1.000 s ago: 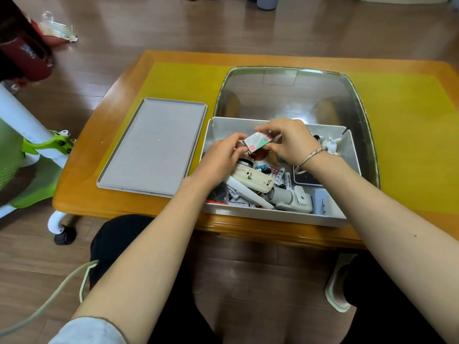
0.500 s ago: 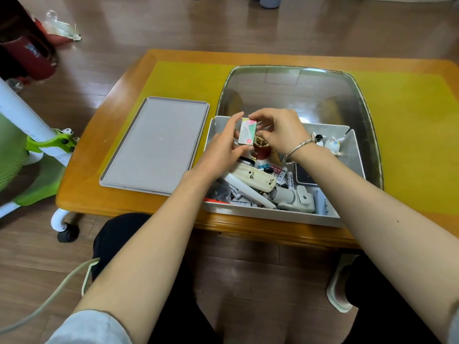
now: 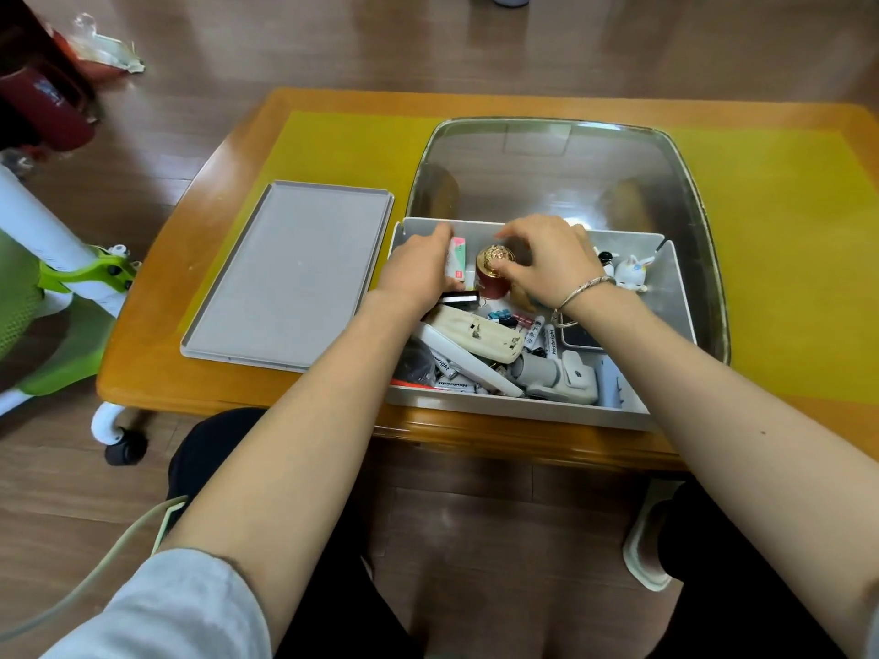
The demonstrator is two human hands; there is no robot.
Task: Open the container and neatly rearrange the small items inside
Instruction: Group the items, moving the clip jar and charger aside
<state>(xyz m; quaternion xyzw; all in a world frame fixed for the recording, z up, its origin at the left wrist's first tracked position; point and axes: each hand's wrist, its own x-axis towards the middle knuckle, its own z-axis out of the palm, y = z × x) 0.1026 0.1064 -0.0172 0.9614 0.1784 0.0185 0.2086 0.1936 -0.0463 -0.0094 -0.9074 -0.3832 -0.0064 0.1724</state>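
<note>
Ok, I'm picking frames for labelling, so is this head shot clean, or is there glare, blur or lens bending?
Head view: the metal tray mirrors the room and shows a bright glare patch; the table edges bow from the wide-angle lens; the green chair at the left border looks smeared; both hands and the container contents are sharp, with label print partly readable.

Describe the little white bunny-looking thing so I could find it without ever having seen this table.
Start at the grey container on the wooden table, in front of the big metal tray. Look into its far right corner, just beyond the right hand with the bracelet. The bunny figurine stands there, the only white, eared thing.
</note>
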